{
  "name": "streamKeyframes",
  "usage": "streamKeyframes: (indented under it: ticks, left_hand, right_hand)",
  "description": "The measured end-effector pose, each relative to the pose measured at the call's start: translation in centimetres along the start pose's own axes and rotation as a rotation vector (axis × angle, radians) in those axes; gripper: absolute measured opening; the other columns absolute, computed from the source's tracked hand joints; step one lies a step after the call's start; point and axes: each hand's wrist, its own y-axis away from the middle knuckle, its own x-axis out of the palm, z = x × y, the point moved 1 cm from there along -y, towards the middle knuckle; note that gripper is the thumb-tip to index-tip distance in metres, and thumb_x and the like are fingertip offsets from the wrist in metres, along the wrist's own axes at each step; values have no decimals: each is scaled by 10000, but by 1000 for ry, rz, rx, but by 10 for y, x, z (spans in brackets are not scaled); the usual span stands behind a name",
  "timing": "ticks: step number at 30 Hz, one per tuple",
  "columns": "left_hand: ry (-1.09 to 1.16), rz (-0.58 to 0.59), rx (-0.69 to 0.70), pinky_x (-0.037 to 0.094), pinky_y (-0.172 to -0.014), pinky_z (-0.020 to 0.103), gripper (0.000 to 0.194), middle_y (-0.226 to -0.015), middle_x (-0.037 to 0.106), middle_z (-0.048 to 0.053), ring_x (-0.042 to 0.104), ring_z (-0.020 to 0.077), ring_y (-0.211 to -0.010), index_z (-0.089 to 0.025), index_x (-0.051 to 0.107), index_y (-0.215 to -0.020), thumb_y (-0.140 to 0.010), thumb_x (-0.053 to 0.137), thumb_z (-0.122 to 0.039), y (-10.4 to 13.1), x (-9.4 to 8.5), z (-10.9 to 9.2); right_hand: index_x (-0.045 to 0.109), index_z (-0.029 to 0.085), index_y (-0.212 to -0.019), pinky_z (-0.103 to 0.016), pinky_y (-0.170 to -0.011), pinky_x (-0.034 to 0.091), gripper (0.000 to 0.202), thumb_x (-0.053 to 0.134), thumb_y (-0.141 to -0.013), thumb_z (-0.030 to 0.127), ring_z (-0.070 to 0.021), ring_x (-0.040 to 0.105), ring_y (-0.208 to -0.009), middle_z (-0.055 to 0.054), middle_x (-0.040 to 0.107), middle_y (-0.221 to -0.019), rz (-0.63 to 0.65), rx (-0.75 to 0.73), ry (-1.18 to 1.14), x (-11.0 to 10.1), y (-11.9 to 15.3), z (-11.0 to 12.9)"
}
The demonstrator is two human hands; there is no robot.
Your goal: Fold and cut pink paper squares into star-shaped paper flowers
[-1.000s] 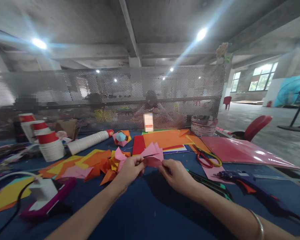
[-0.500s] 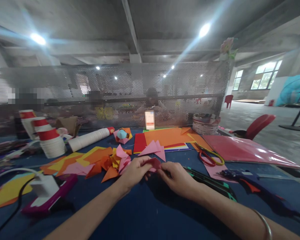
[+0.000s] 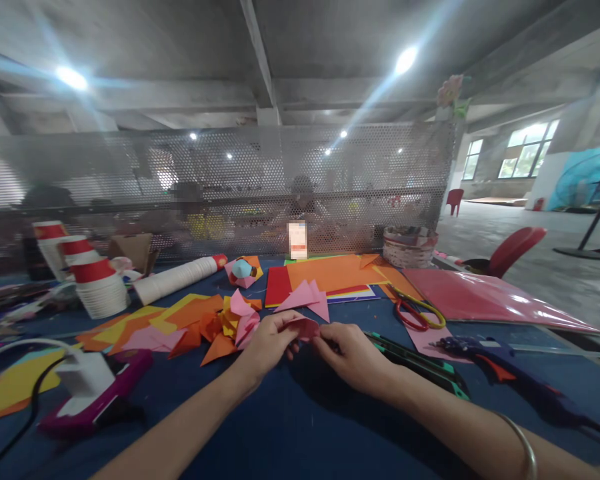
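Between my hands is a small folded piece of pink paper (image 3: 307,328), held up above the blue tabletop (image 3: 300,427). My left hand (image 3: 276,339) pinches its left side between thumb and fingers. At its right edge, my right hand (image 3: 349,352) is closed on the paper with thumb and forefinger together. Just beyond lie folded pink paper triangles (image 3: 307,297). To the left of my left hand sits a cluster of folded orange, yellow and pink paper (image 3: 233,320). Green-and-black utility knives (image 3: 420,363) lie beside my right hand.
Red-handled scissors (image 3: 413,313), a blue glue gun (image 3: 510,377) and a glossy pink pack (image 3: 490,300) lie on the right. Orange sheets (image 3: 330,272) are at the back. Paper cups (image 3: 100,287) and a purple power strip (image 3: 97,400) stand left. A perforated screen (image 3: 230,180) closes the far side.
The pink paper has tilted a little, showing a lighter face between my fingers. Both hands keep nearly the same place, and the whole view has shifted slightly.
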Motion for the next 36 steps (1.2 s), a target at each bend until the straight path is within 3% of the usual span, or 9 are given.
streamKeyframes:
  ticks: [8,19,30,36]
  left_hand:
    - [-17,-3,-6,530,-651,300,237,-952,618,41,614,136,-749,-135,569,-1054,-909,539,-320,-1,0,5]
    - [-1,-16,-7,534,-676,317,255,-991,614,50,618,148,-785,-139,560,-1086,-909,539,-321,-3,0,6]
    - [-79,46,-81,535,-680,321,264,-989,616,51,620,149,-786,-139,561,-1089,-914,529,-334,-4,0,10]
    - [-96,71,-74,536,-714,345,282,-1036,608,62,621,165,-833,-145,548,-1121,-913,531,-334,-6,-1,14]
  right_hand:
    - [552,172,-643,-208,-529,259,226,471,-854,192,-89,432,-549,23,530,-603,-3,-16,44,3,2,-3]
    - [563,179,-686,-210,-550,279,254,441,-905,221,-99,475,-583,7,583,-656,-2,-7,82,2,1,-4]
    - [545,181,-664,-218,-520,253,283,433,-915,250,-94,450,-550,13,570,-627,-18,31,145,2,0,-6]
    - [548,171,-678,-227,-576,340,279,450,-926,251,-104,492,-598,19,554,-635,-31,71,218,0,-1,-4]
